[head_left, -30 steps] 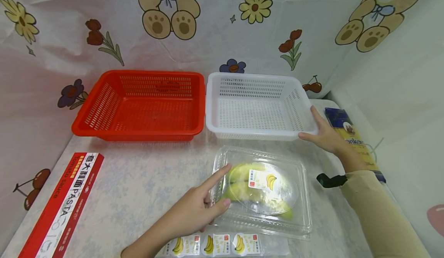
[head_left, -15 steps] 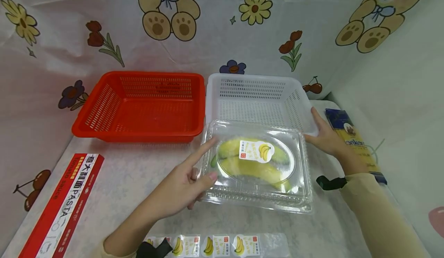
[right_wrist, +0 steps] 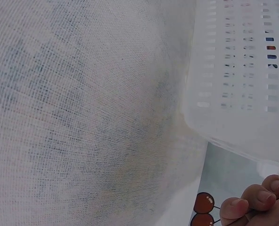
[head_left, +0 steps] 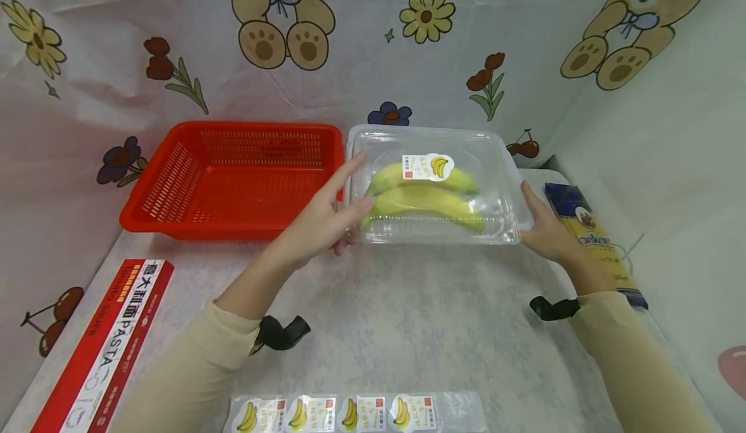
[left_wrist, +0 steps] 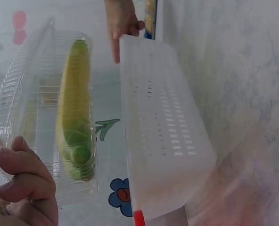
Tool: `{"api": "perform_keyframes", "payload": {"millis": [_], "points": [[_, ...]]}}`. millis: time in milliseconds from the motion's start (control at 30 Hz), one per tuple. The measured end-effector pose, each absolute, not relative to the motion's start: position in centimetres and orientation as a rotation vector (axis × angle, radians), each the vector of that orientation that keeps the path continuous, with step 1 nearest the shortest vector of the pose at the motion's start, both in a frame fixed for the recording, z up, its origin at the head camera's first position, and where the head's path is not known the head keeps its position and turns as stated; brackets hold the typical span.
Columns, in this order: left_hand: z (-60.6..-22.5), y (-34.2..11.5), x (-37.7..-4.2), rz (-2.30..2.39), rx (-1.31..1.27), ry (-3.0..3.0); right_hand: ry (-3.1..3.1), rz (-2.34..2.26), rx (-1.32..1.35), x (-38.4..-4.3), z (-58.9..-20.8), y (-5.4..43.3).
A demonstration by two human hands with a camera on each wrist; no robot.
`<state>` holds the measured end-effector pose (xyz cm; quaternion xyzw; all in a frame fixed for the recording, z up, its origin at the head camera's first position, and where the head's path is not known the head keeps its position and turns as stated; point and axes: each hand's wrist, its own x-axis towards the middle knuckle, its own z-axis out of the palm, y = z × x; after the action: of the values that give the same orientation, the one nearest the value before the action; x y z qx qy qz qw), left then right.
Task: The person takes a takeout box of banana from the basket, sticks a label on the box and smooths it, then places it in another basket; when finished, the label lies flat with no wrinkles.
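My left hand (head_left: pixel 317 229) grips the left edge of a clear plastic clamshell box (head_left: pixel 498 187), thumb on top and fingertips curled underneath. Inside lie green-yellow bananas (head_left: pixel 422 201), and a banana label (head_left: pixel 428 167) is stuck to the lid. Below the box is a white perforated basket (head_left: pixel 527 214), mostly covered by it in the head view. The left wrist view shows a gap between the banana box (left_wrist: pixel 40 94) and the basket (left_wrist: pixel 163 117). At the basket's right end, my right hand (head_left: pixel 550 232) holds the rim; its fingertips (right_wrist: pixel 264 195) curl in the right wrist view.
A red basket (head_left: pixel 233 231) stands directly left of the white one. A red pasta box (head_left: pixel 105 349) lies at front left, and a blue-yellow packet (head_left: pixel 588 232) at the right edge. A strip of banana stickers (head_left: pixel 355 413) lies at the front. A printed cloth hangs behind.
My left hand has lifted the banana box off the table and carried it away from me to above the white basket. My right hand has stayed at the basket's right rim.
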<state>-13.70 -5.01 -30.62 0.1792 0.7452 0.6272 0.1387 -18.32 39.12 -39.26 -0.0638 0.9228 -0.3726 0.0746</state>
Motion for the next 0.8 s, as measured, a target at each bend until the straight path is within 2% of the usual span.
{"api": "perform_keyframes", "payload": {"millis": [333, 800], "points": [[-30.6, -1.6, -19.3, 1.822, 0.356, 2.166, 2.762, -1.136, -0.196, -17.8, -38.9, 38.4], [-33.2, 2.2, -22.9, 1.658, 0.239, 2.253, 2.770, -1.167, -0.214, -17.8, -39.3, 38.6]]}}
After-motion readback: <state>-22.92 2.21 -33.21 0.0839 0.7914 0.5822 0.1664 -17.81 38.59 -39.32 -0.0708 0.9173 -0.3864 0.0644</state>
